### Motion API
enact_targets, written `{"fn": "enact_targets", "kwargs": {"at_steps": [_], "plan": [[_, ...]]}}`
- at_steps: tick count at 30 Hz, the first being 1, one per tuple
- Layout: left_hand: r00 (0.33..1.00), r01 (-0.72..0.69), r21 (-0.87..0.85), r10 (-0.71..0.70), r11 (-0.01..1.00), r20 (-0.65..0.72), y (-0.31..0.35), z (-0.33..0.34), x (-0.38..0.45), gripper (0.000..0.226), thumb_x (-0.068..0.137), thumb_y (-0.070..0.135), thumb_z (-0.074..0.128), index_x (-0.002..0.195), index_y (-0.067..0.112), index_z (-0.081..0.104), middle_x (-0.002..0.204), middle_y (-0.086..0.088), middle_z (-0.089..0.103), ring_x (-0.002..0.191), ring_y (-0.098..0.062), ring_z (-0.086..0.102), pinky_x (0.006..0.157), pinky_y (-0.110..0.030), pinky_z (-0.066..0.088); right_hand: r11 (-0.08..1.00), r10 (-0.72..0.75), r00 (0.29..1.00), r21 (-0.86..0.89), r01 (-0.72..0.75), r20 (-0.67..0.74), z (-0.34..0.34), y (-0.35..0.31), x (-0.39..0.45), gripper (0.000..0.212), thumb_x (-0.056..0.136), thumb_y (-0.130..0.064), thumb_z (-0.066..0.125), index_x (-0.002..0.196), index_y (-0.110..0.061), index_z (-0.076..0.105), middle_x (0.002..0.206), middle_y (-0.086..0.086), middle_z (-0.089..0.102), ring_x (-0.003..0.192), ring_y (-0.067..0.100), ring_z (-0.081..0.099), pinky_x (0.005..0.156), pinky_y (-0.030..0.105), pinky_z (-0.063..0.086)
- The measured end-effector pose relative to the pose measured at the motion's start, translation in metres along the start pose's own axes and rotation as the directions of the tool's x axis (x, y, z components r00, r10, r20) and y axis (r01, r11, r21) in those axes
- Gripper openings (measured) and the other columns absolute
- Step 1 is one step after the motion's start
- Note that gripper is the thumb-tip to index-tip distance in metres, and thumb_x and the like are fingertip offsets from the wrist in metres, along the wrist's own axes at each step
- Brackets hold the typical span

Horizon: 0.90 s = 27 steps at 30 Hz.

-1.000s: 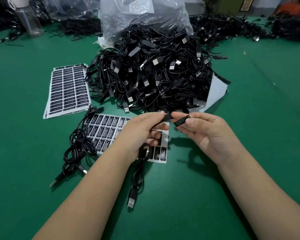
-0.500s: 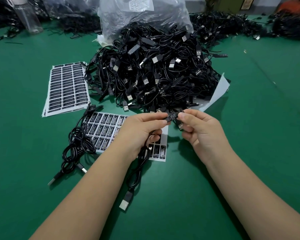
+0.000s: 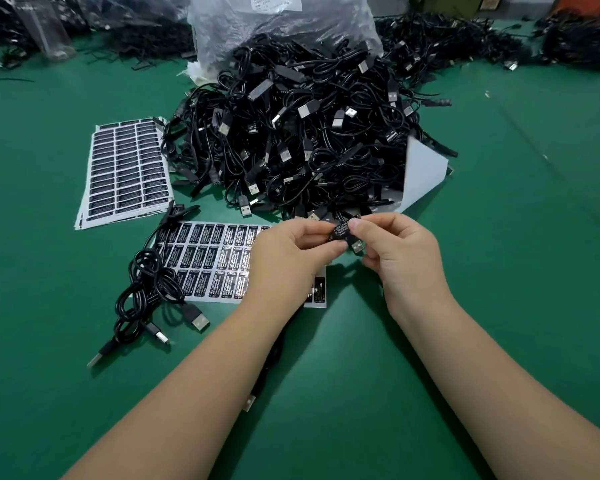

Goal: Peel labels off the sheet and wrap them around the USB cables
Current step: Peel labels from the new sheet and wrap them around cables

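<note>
1. A clear plastic bag [image 3: 278, 26] is lying open at the far side of the green desk [image 3: 520, 258]; a large pile of black USB cables [image 3: 302, 140] is spilling out of its mouth toward the person.
2. A white backing sheet [image 3: 421, 174] is curling up against the pile's right edge.
3. A full label sheet [image 3: 127, 168] is lying flat left of the pile; it looks like the top of a thin stack.
4. A second, partly used label sheet [image 3: 215, 261] is lying nearer the person, its right part sitting under the left hand [image 3: 288, 261].
5. A small bundle of cables [image 3: 149, 289] is resting on that sheet's left edge, plugs pointing toward the person.
6. Left-hand grip: thumb and forefinger are closing in a pinch on one end of a black label [image 3: 340, 232], other fingers curling underneath.
7. Right hand [image 3: 402, 258] grip: fingertips are pinching the label's other end, and a held cable's USB plug [image 3: 357, 245] is showing just below the label between the two hands.
8. Label is being held above the desk, just in front of the pile; whether it is wrapped fully round the cable, cannot tell.
9. A cable is trailing under the left forearm toward the person.
</note>
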<state>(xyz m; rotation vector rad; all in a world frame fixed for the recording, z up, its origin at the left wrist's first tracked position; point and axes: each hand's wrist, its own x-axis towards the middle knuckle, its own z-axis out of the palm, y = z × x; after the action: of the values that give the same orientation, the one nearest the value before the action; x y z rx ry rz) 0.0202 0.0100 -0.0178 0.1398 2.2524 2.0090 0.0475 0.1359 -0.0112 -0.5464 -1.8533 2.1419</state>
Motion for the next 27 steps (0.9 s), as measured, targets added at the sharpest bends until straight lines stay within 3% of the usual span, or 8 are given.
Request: {"fn": "enact_targets", "kwargs": {"at_steps": [7, 10, 18, 27], "plan": [[1.000, -0.002, -0.060, 0.003, 0.998, 0.019, 0.0022, -0.0029, 0.0000, 0.032, 0.070, 0.009, 0.083, 0.078, 0.037, 0.069, 0.074, 0.015, 0.073, 0.073, 0.002, 0.068, 0.054, -0.014, 0.049, 0.996, -0.060, 0.998, -0.066, 0.060, 0.002, 0.0005, -0.0001, -0.0004, 0.016, 0.076, -0.012, 0.076, 0.066, -0.020, 0.067, 0.057, -0.008, 0.059, 0.051, 0.006, 0.047, 0.051, 0.018, 0.044], [1.000, 0.002, -0.052, -0.001, 0.999, 0.020, 0.0037, -0.0025, 0.0000, 0.032, 0.070, 0.009, 0.082, 0.078, 0.038, 0.069, 0.072, 0.020, 0.071, 0.073, 0.004, 0.067, 0.056, -0.014, 0.050, 0.995, -0.072, 0.997, -0.065, 0.071, -0.003, -0.0001, 0.0001, -0.0009, 0.014, 0.077, -0.012, 0.076, 0.069, -0.019, 0.067, 0.058, -0.007, 0.060, 0.052, 0.007, 0.048, 0.052, 0.019, 0.045], [1.000, 0.013, -0.098, -0.012, 0.995, 0.015, 0.0049, -0.0018, -0.0013, 0.027, 0.073, 0.007, 0.080, 0.075, 0.033, 0.070, 0.074, 0.010, 0.074, 0.065, -0.001, 0.068, 0.053, -0.013, 0.047, 0.992, -0.118, 0.993, -0.047, 0.118, -0.005, 0.0016, 0.0002, -0.0044, 0.013, 0.078, -0.009, 0.074, 0.071, -0.017, 0.066, 0.057, -0.009, 0.062, 0.050, 0.004, 0.050, 0.051, 0.015, 0.044], [0.999, 0.032, -0.104, -0.031, 0.994, 0.013, 0.0039, -0.0016, -0.0018, 0.023, 0.073, 0.010, 0.081, 0.081, 0.030, 0.072, 0.080, 0.006, 0.075, 0.073, -0.004, 0.070, 0.059, -0.016, 0.050, 0.984, -0.163, 0.986, -0.080, 0.161, -0.020, 0.0021, 0.0006, -0.0047, 0.015, 0.078, -0.008, 0.074, 0.070, -0.018, 0.066, 0.059, -0.011, 0.064, 0.053, 0.000, 0.054, 0.051, 0.014, 0.044]]}}
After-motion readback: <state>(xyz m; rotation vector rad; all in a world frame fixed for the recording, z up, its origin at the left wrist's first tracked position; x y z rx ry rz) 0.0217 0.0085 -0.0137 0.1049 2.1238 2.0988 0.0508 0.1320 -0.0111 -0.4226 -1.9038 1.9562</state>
